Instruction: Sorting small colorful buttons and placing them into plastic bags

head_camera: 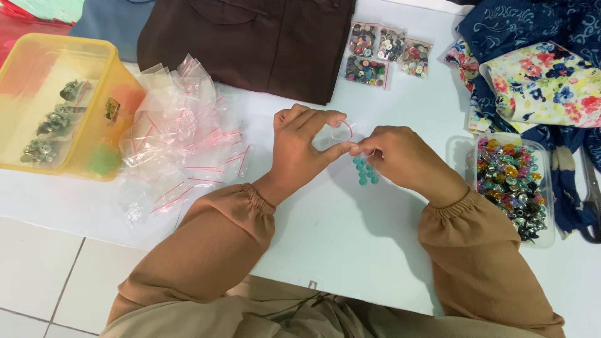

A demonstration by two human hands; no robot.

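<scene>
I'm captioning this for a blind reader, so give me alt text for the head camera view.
Two hands, left hand and right hand, pinch a small clear bag of teal beads over a white table. A pile of empty zip bags and a yellow tub lie left; a clear box of colourful buttons sits right.

Head-worn view, steeply down, close.

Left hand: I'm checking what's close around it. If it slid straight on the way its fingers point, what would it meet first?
The left hand points rightward at the right hand; their fingertips already meet over the small bag of teal buttons, so that hand comes first.
</scene>
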